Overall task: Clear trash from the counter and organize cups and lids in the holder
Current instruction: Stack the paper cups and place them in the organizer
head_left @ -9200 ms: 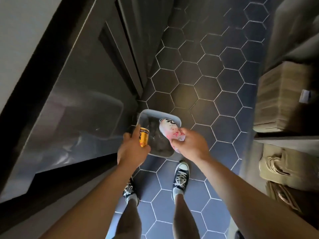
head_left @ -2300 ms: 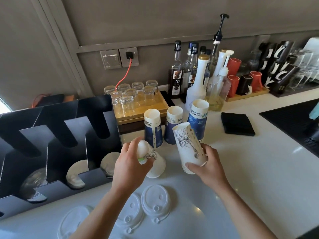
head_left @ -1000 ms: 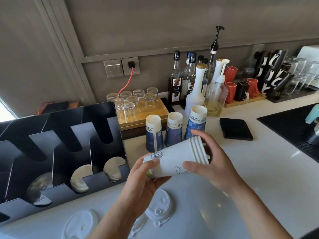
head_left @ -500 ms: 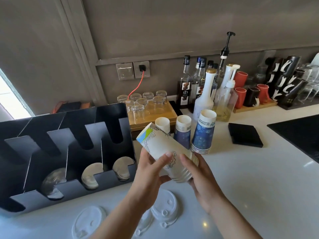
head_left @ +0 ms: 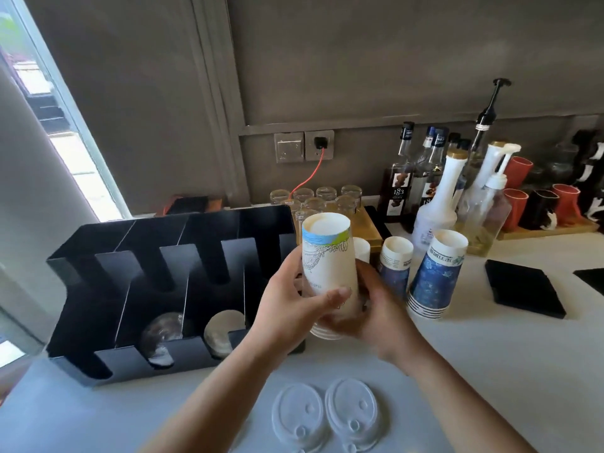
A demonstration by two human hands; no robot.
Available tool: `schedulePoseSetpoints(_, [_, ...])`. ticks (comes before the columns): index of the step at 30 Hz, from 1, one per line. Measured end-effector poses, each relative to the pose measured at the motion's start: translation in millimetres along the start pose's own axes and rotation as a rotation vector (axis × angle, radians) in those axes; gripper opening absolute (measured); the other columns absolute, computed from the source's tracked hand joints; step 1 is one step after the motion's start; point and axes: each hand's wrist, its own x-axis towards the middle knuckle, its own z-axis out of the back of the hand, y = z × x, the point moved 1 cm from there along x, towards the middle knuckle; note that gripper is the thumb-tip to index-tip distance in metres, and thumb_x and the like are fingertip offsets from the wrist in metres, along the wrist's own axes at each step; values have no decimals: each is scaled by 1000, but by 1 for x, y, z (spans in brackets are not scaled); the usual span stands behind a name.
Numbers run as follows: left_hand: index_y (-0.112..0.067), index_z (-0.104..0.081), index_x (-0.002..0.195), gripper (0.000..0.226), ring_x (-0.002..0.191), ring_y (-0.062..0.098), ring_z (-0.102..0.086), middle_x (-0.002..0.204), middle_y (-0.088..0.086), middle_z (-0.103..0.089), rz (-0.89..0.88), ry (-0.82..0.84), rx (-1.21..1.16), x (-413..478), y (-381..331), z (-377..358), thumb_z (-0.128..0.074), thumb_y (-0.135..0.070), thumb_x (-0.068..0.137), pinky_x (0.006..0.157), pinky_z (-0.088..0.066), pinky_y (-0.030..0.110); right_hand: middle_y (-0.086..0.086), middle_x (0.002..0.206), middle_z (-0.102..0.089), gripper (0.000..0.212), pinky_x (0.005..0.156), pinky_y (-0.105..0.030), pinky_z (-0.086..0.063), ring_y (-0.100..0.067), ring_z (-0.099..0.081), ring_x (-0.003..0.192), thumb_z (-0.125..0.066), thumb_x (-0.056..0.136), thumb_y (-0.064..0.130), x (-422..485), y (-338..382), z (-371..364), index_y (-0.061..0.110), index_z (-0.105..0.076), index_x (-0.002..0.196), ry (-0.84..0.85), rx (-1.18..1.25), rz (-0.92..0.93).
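Observation:
A stack of white paper cups is held upside down and nearly upright in front of me. My left hand wraps its left side and my right hand cups its lower right. To the left stands the black slotted holder, with lids lying in two of its lower slots. Three stacks of blue and white cups stand upside down on the white counter just behind my hands. Two clear plastic lids lie on the counter near its front edge.
Syrup bottles and pump dispensers line the back wall, with upturned glasses on a wooden tray. Red and black mugs sit at the far right. A black pad lies on the counter to the right.
I have tipped the stack of white cups from lying slantwise to nearly upright, base up, and the view has swung left toward the holder. Both hands still grip it.

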Motion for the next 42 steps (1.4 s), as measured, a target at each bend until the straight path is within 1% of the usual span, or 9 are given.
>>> schedulePoseSetpoints(4, [-41, -51, 139, 67, 123, 4, -58, 129, -15, -66, 33, -86, 57, -11, 10, 22, -75, -51, 77, 102, -51, 37, 15, 116, -72, 82, 79, -23, -58, -6, -70, 105, -92, 54, 53, 13, 2, -12, 45, -53, 126, -33, 90, -9])
schedulePoseSetpoints(8, [-37, -50, 139, 60, 123, -6, -49, 134, -21, -53, -77, -246, 572, -29, 41, 70, -56, -60, 84, 98, -42, 18, 4, 117, -73, 77, 77, -23, -57, -15, -70, 105, -90, 57, 31, 34, 7, -14, 29, -58, 126, -19, 270, -4])
schedulePoseSetpoints(12, [-14, -60, 132, 52, 126, 30, -53, 134, 10, -58, -174, -335, 1124, -37, 85, 123, -58, -40, 87, 102, -47, 41, 12, 117, -72, 74, 76, -20, -55, -8, -69, 104, -89, 59, 22, 55, 17, -21, 29, -57, 126, -39, 270, 27])
schedulePoseSetpoints(15, [-9, -59, 133, 53, 134, 41, -47, 137, 22, -57, -133, -301, 1308, -30, 108, 150, -66, -33, 86, 110, -42, 54, 14, 114, -72, 72, 77, -22, -56, -9, -69, 103, -87, 61, 18, 72, 22, -30, 32, -56, 124, -71, 238, 33])
schedulePoseSetpoints(20, [-8, -57, 137, 58, 141, 39, -42, 145, 22, -52, -96, -248, 1350, -19, 120, 154, -45, -42, 92, 114, -38, 53, 2, 118, -72, 76, 87, -39, -58, -16, -69, 107, -88, 61, 21, 104, 30, -41, 20, -55, 129, -86, 186, 29])
schedulePoseSetpoints(25, [-9, -53, 142, 62, 147, 37, -33, 154, 22, -43, -111, -251, 1409, -18, 128, 153, -43, -44, 92, 117, -33, 54, 11, 113, -72, 77, 74, -20, -57, -4, -69, 99, -90, 61, 23, 131, 34, -47, 24, -54, 130, -120, 120, 37])
schedulePoseSetpoints(29, [-8, -47, 147, 65, 149, 37, -30, 158, 22, -36, -148, -264, 1419, -18, 129, 152, -42, -42, 91, 116, -33, 56, 15, 113, -69, 76, 72, -17, -56, 2, -67, 97, -91, 66, 20, 150, 35, -49, 27, -52, 130, -142, 75, 28])
schedulePoseSetpoints(35, [-9, -46, 148, 66, 148, 37, -33, 158, 21, -36, -160, -275, 1437, -18, 132, 151, -46, -38, 89, 116, -34, 56, 18, 112, -66, 77, 81, -31, -58, 1, -63, 97, -90, 62, 35, 170, 35, -55, 32, -50, 128, -173, -85, 30])
schedulePoseSetpoints(42, [-10, -43, 150, 65, 150, 35, -28, 159, 20, -35, -165, -281, 1459, -18, 137, 154, -57, -34, 90, 119, -30, 53, 7, 122, -63, 82, 88, -49, -56, -17, -62, 107, -90, 60, 39, 182, 22, -60, 29, -48, 130, -174, -234, 24])
